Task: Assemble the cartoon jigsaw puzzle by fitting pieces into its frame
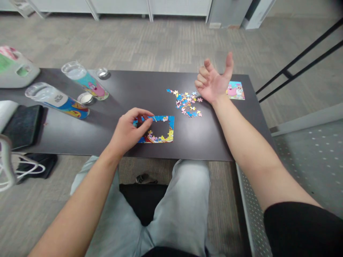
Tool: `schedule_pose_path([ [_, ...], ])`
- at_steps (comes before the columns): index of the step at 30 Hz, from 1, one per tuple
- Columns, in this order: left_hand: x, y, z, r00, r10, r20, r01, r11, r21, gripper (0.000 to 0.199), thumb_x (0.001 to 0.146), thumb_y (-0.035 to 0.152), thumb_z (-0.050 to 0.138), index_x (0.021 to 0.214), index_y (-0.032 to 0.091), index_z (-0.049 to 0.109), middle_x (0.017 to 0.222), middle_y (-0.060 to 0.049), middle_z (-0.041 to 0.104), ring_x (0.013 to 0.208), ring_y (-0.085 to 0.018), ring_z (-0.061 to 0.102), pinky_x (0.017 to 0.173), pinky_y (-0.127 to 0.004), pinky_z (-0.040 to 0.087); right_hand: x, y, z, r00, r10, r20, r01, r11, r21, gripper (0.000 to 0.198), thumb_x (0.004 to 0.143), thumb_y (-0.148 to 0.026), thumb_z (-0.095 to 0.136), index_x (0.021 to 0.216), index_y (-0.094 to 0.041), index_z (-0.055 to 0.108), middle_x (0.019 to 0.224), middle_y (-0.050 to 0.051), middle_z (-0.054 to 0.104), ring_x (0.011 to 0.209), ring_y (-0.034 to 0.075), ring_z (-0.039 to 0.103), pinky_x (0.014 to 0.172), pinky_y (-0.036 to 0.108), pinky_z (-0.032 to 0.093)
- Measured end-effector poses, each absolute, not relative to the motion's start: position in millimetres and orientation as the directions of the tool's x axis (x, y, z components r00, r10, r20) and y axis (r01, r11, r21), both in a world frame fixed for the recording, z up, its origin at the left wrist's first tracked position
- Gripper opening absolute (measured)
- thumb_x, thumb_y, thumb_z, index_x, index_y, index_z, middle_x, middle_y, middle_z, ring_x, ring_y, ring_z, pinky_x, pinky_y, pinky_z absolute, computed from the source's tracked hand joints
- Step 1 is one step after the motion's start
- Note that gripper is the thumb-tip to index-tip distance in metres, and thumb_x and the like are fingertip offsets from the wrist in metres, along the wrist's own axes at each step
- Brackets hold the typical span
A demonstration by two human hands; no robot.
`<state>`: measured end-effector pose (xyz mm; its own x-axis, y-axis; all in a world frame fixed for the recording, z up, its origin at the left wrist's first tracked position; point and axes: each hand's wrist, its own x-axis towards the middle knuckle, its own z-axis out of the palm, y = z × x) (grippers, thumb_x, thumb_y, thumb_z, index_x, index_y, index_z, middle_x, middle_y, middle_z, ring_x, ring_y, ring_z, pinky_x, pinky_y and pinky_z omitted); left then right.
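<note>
A partly assembled jigsaw puzzle [171,128] lies on the dark table, its colourful border joined around a bare middle. My left hand [131,125] covers its left side, thumb and index fingertips close together on a small pale-edged puzzle piece [154,119] at the upper border. My right hand [214,80] is raised palm up, thumb stretched out and fingers loosely bent, with nothing in it. Just left of that hand, a pile of loose puzzle pieces [184,101] is spread out. A small picture card [236,90] with pink and blue figures lies behind my right wrist, partly hidden.
Two clear tubes with cartoon prints, one farther back [85,80] and one nearer [57,100], lie at the left beside two round lids [85,98]. A black tablet-like device [21,125] and a white-green container [17,67] occupy the left end. Black rails [300,60] stand at the right.
</note>
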<state>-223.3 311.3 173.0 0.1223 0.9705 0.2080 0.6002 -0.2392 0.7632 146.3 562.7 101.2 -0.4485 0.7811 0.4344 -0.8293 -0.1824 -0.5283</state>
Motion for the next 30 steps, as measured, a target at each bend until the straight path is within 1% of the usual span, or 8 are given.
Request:
schedule_pose_path([
  [3, -179.9, 336.0, 177.3, 0.285, 0.933, 0.219, 0.709, -0.359, 0.607, 0.015, 0.106, 0.043, 0.091, 0.118, 0.033, 0.092, 0.118, -0.004, 0.090, 0.107, -0.032, 0.077, 0.109, -0.057, 0.051, 139.5, 555.8, 107.0, -0.461, 0.793, 0.398, -0.819, -0.208, -0.534, 0.070, 0.087, -0.108, 0.080, 0.091, -0.038, 0.080, 0.060, -0.008, 0.052, 0.051, 0.017, 0.014, 0.051, 0.035, 0.019],
  [6, -137.6, 359.3, 174.6, 0.303, 0.933, 0.195, 0.795, -0.360, 0.488, 0.015, 0.109, 0.038, 0.093, 0.122, 0.030, 0.092, 0.127, -0.007, 0.091, 0.120, -0.037, 0.078, 0.119, -0.063, 0.045, 135.0, 546.8, 115.0, -0.468, 0.820, 0.329, -0.812, -0.253, -0.525, 0.077, 0.093, -0.113, 0.071, 0.090, -0.037, 0.076, 0.059, -0.009, 0.048, 0.050, 0.016, 0.016, 0.050, 0.034, 0.021],
  [8, -119.1, 368.9, 171.4, 0.307, 0.932, 0.195, 0.823, -0.363, 0.438, 0.020, 0.109, 0.041, 0.097, 0.124, 0.029, 0.092, 0.132, -0.011, 0.090, 0.133, -0.042, 0.078, 0.120, -0.063, 0.045, 131.8, 539.5, 121.5, -0.421, 0.875, 0.237, -0.810, -0.245, -0.533, 0.082, 0.096, -0.117, 0.062, 0.092, -0.036, 0.075, 0.058, -0.009, 0.042, 0.050, 0.017, 0.014, 0.050, 0.035, 0.020],
  [12, -105.6, 374.4, 170.0, 0.294, 0.939, 0.177, 0.842, -0.342, 0.418, 0.011, 0.110, 0.040, 0.098, 0.115, 0.031, 0.094, 0.137, -0.011, 0.091, 0.136, -0.044, 0.075, 0.119, -0.064, 0.044, 126.6, 529.0, 130.9, -0.339, 0.936, 0.092, -0.789, -0.230, -0.570, 0.083, 0.100, -0.117, 0.053, 0.094, -0.037, 0.072, 0.059, -0.009, 0.041, 0.053, 0.019, 0.013, 0.049, 0.037, 0.020],
  [19, -102.9, 371.2, 174.1, 0.229, 0.968, 0.100, 0.831, -0.248, 0.498, 0.022, 0.102, 0.026, 0.105, 0.118, 0.031, 0.090, 0.129, -0.006, 0.096, 0.123, -0.040, 0.080, 0.121, -0.067, 0.042, 127.6, 529.6, 128.9, -0.398, 0.907, 0.133, -0.774, -0.255, -0.580, 0.079, 0.101, -0.114, 0.058, 0.093, -0.037, 0.072, 0.061, -0.007, 0.045, 0.053, 0.019, 0.018, 0.050, 0.037, 0.023],
  [23, -112.5, 366.1, 174.0, 0.242, 0.962, 0.127, 0.776, -0.270, 0.570, 0.021, 0.103, 0.018, 0.097, 0.119, 0.032, 0.090, 0.122, -0.003, 0.095, 0.116, -0.034, 0.081, 0.121, -0.063, 0.047, 129.7, 529.4, 127.5, -0.426, 0.882, 0.201, -0.766, -0.233, -0.600, 0.077, 0.099, -0.111, 0.066, 0.093, -0.035, 0.075, 0.062, -0.008, 0.045, 0.053, 0.017, 0.016, 0.051, 0.035, 0.021],
  [26, -138.2, 361.7, 175.6, 0.287, 0.945, 0.155, 0.621, -0.307, 0.721, 0.006, 0.108, 0.027, 0.089, 0.113, 0.030, 0.092, 0.119, -0.005, 0.095, 0.104, -0.027, 0.081, 0.107, -0.052, 0.059, 134.0, 532.4, 124.3, -0.470, 0.838, 0.278, -0.754, -0.217, -0.620, 0.071, 0.098, -0.105, 0.075, 0.097, -0.034, 0.077, 0.064, -0.008, 0.047, 0.054, 0.015, 0.017, 0.055, 0.034, 0.020],
  [30, -190.7, 349.4, 175.5, 0.233, 0.963, 0.136, 0.442, -0.229, 0.867, 0.023, 0.105, 0.049, 0.093, 0.114, 0.027, 0.093, 0.107, -0.007, 0.094, 0.095, -0.026, 0.081, 0.089, -0.044, 0.061, 143.9, 552.9, 107.2, -0.521, 0.789, 0.326, -0.727, -0.211, -0.653, 0.070, 0.095, -0.107, 0.071, 0.107, -0.039, 0.080, 0.066, -0.007, 0.050, 0.058, 0.019, 0.019, 0.061, 0.040, 0.017],
])
